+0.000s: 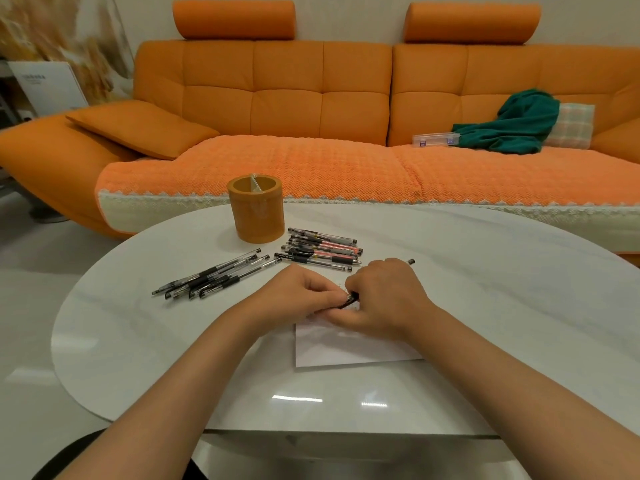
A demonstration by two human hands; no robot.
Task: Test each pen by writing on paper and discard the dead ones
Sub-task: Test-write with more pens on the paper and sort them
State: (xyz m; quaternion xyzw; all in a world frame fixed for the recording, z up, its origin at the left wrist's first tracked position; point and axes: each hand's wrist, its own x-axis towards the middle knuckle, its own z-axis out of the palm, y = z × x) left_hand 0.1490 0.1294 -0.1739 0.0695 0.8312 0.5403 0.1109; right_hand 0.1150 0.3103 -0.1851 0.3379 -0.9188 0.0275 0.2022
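Left hand (294,294) and right hand (384,299) were close over the paper (346,348), fingers (327,295) pinching one pen (350,299); loose pens (214,276) lay at ten o'clock on the counter (485,271).

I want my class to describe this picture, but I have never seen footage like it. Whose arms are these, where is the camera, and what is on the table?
There is no machine here. A person wears a camera on the head, so you look down along their own arms. The left hand and the right hand together grip one dark pen over a sheet of white paper. On the white table lie a left batch of pens and a back batch of pens, beside an orange pot. An orange sofa stands behind.
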